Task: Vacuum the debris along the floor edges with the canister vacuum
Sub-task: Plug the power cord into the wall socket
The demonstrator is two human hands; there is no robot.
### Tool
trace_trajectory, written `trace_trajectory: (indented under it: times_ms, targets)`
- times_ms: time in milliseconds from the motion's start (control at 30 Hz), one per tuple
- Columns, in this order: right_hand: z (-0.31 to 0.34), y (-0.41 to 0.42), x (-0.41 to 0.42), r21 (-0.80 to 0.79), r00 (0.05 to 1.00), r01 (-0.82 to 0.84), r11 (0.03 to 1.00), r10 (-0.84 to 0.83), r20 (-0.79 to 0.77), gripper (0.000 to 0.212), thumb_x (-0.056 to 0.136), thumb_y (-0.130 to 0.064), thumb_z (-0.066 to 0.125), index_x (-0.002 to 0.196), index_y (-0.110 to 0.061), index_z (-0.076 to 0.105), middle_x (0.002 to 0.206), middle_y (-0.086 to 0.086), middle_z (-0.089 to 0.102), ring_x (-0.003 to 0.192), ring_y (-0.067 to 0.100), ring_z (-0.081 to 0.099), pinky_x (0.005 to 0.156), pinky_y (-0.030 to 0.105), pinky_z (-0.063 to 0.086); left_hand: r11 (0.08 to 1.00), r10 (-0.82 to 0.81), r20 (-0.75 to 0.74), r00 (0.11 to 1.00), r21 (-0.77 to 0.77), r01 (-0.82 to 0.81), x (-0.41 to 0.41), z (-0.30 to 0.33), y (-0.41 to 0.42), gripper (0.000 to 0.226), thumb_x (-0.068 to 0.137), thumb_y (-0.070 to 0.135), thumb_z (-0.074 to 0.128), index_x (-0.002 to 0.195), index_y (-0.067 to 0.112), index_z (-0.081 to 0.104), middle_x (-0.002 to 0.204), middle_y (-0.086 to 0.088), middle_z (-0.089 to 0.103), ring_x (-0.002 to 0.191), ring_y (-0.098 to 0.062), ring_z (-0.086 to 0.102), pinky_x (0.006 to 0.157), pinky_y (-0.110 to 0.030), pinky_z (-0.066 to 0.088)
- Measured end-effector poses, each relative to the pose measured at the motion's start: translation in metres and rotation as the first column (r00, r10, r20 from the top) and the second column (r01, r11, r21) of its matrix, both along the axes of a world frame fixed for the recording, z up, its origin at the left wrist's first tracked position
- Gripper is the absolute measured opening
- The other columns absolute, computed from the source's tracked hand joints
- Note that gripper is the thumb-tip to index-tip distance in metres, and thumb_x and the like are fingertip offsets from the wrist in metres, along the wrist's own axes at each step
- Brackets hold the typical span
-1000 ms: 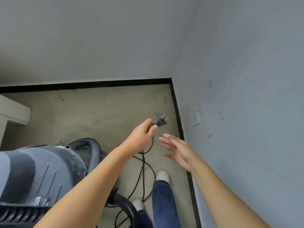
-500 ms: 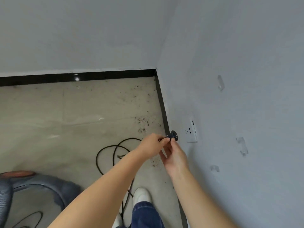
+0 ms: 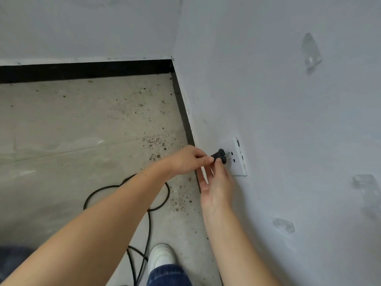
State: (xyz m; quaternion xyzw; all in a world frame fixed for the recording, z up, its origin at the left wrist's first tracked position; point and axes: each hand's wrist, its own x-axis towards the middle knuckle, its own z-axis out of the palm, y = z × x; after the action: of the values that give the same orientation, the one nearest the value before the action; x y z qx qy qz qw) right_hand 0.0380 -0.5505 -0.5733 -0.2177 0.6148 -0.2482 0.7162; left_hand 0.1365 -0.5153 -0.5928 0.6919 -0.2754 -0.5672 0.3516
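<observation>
Plug: we count one small black plastic plug (image 3: 219,156), its metal prongs pointing at the socket and just short of, or just entering, the slots; we cannot tell which.
Socket: one white rectangular wall socket plate (image 3: 240,159), low on the grey right-hand wall (image 3: 268,120).
Left hand: the left hand (image 3: 186,162) has its fingers curled, thumb and forefinger pinching the rear of the plug.
Right hand: the right hand (image 3: 215,188) rises from below, fingers mostly straight, fingertips touching the plug's underside; we cannot tell if they truly grip it.
Cord: one thin black power cord (image 3: 148,226), looping over the floor and running out at the bottom edge.
Debris: many dark brown crumbs (image 3: 156,142), thickest along the right-hand black skirting strip (image 3: 183,112); a second skirting strip runs under the far wall.
Floor: we see bare grey concrete floor (image 3: 61,131) left of the cord.
Foot: one white shoe (image 3: 161,258), near the right wall.
Vacuum: only a dark blurred shape (image 3: 12,259) shows at the lower left corner.
</observation>
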Motion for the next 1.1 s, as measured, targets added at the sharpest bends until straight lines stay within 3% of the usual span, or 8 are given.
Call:
trace_trajectory:
  times_ms: [133,267,367,467,800,933,1100]
  targets:
    - [0.002,0.002,-0.001,-0.019,1.0,0.013,1.0,-0.013,-0.002,0.016,0.099,-0.012,0.052,0.089,-0.007,0.064,0.087,0.007,0.069,0.087,0.017,0.067,0.07,0.03,0.056,0.999,-0.026,-0.024,0.999,-0.022,0.025,0.002,0.001,0.001,0.03,0.097,0.033,0.054,0.094,0.01,0.073,0.095,-0.01,0.071,0.089,-0.014,0.061,0.086,-0.028,0.047]
    - [0.005,0.002,-0.004,0.021,1.0,0.018,1.0,-0.018,0.008,0.017,0.099,-0.013,0.052,0.089,-0.007,0.064,0.087,0.007,0.069,0.09,0.019,0.066,0.068,0.03,0.057,0.998,-0.064,-0.032,0.997,-0.006,0.064,0.002,0.004,-0.001,0.026,0.096,0.034,0.055,0.088,0.016,0.072,0.096,-0.007,0.072,0.09,-0.015,0.063,0.091,-0.031,0.047]
    - [0.007,0.001,-0.002,0.048,1.0,0.022,0.999,-0.023,0.01,0.017,0.099,-0.013,0.052,0.089,-0.007,0.064,0.088,0.008,0.07,0.091,0.02,0.067,0.068,0.031,0.057,0.998,-0.062,-0.05,0.997,0.003,0.062,0.005,0.005,-0.002,0.024,0.096,0.033,0.056,0.086,0.018,0.072,0.102,-0.006,0.073,0.103,-0.016,0.064,0.086,-0.018,0.045]
    - [0.007,0.002,-0.002,0.043,1.0,0.026,0.999,-0.026,0.007,0.016,0.099,-0.013,0.052,0.09,-0.006,0.064,0.089,0.009,0.07,0.091,0.02,0.067,0.07,0.033,0.058,0.999,-0.049,-0.066,0.997,0.002,0.049,0.006,0.006,-0.001,0.023,0.096,0.033,0.056,0.083,0.02,0.071,0.101,-0.004,0.073,0.102,-0.014,0.064,0.082,-0.011,0.042]
    - [0.006,-0.003,-0.006,-0.017,1.0,-0.004,1.0,0.003,-0.028,0.017,0.099,-0.013,0.05,0.097,-0.006,0.065,0.096,0.01,0.069,0.095,0.019,0.067,0.069,0.032,0.058,1.0,0.012,-0.057,0.998,-0.007,-0.012,-0.005,0.003,-0.005,0.028,0.095,0.035,0.057,0.092,0.014,0.076,0.099,-0.008,0.074,0.101,-0.02,0.066,0.095,-0.036,0.049]
    - [0.004,-0.01,-0.011,-0.024,1.0,0.01,1.0,-0.01,-0.004,0.017,0.099,-0.014,0.05,0.096,-0.011,0.066,0.091,0.005,0.07,0.089,0.014,0.067,0.075,0.033,0.056,0.998,0.055,-0.031,0.998,-0.012,-0.055,-0.017,0.004,-0.011,0.033,0.096,0.036,0.056,0.09,0.01,0.075,0.096,-0.021,0.07,0.087,-0.028,0.066,0.085,-0.04,0.051]
    - [0.003,-0.013,-0.011,0.022,0.997,0.069,0.997,-0.07,0.034,0.016,0.099,-0.011,0.051,0.1,-0.008,0.067,0.091,0.006,0.071,0.089,0.016,0.067,0.078,0.035,0.057,0.999,0.034,-0.049,0.998,0.038,-0.032,-0.009,0.006,-0.018,0.031,0.094,0.034,0.059,0.092,0.008,0.076,0.099,-0.02,0.071,0.101,-0.032,0.065,0.093,-0.042,0.049]
